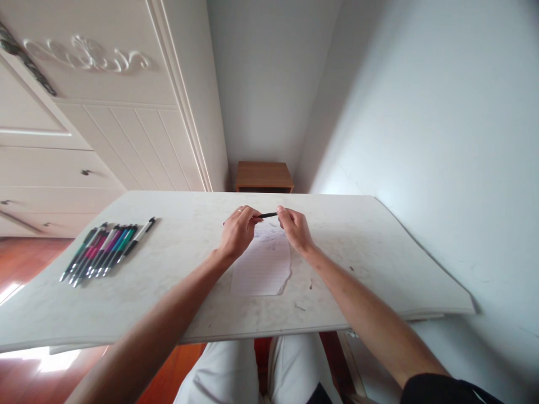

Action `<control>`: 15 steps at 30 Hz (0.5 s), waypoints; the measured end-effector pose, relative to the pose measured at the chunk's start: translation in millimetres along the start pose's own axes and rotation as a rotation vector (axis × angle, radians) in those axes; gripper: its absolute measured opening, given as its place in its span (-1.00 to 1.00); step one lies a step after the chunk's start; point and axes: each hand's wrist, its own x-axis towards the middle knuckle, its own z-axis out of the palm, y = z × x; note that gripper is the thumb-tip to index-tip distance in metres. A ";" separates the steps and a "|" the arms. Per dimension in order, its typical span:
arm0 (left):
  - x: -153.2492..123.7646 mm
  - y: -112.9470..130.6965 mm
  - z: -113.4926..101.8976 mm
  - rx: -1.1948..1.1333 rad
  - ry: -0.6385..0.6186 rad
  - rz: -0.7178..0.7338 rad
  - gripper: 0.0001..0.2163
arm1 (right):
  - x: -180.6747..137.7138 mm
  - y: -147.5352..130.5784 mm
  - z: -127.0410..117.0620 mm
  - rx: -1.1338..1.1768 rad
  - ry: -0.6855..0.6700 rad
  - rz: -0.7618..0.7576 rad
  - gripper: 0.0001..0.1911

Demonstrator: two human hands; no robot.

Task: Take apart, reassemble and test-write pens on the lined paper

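Between my two hands runs a dark pen (pixel 268 215), held nearly level above the table. My left hand (pixel 240 229) has its fingers closed round one end. At the other end, my right hand (pixel 295 227) pinches it between thumb and fingers. Below them lies a torn sheet of lined paper (pixel 259 272) with scribbles near its top; the hands partly cover its upper edge. Off to the left, a row of several pens (pixel 107 251) in green, pink, purple, white and black lies side by side on the table.
The white table (pixel 177 303) has small dark specks right of the paper. A white cabinet (pixel 138 129) stands behind on the left, and a pale wall (pixel 442 140) rises on the right. Beyond the far edge is a small wooden stand (pixel 264 174).
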 end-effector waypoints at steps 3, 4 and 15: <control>-0.3 -0.3 -0.1 0.017 0.001 0.004 -0.92 | 0.1 1.7 0.3 0.007 -0.013 0.001 -0.45; -0.3 -0.2 -0.4 0.024 -0.001 0.009 -0.92 | 0.2 1.9 0.3 0.004 -0.013 0.000 -0.46; 1.9 1.4 -5.9 0.056 -0.085 0.097 -0.83 | 2.9 0.2 1.3 0.181 -0.070 0.000 -0.47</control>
